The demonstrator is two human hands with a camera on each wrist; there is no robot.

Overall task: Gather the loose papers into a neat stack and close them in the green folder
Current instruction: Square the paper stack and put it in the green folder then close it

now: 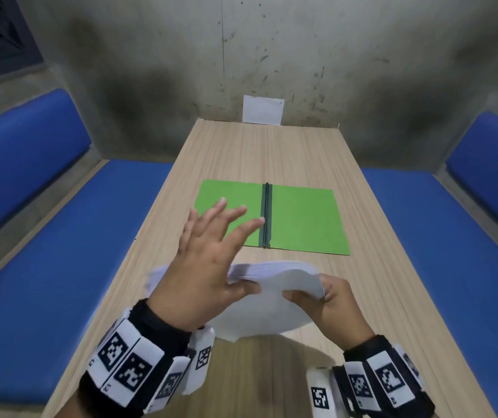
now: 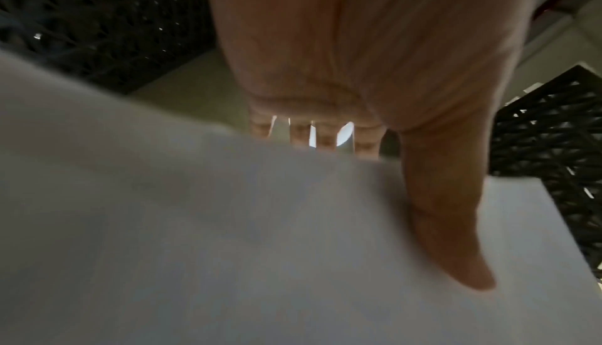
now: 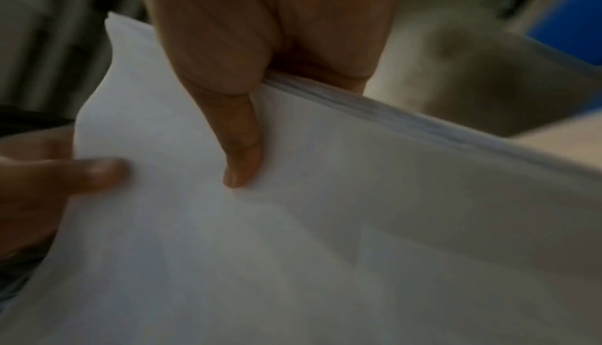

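Note:
A stack of white papers [image 1: 272, 300] is held up just above the near part of the wooden table [image 1: 272, 152], its sheets bent and fanned at the far edge. My right hand [image 1: 332, 300] grips the stack's right edge, with its thumb [image 3: 242, 144] on top and the fingers underneath. My left hand [image 1: 208, 257] hovers over the stack's left side with its fingers spread straight; only its thumb [image 2: 456, 234] lies on the top sheet [image 2: 228, 234]. The green folder [image 1: 302, 218] lies open flat beyond the papers, its dark spine in the middle.
A white card [image 1: 263, 110] leans against the stained wall at the table's far end. Blue padded benches run along the left [image 1: 61, 236] and the right [image 1: 452, 251] of the table.

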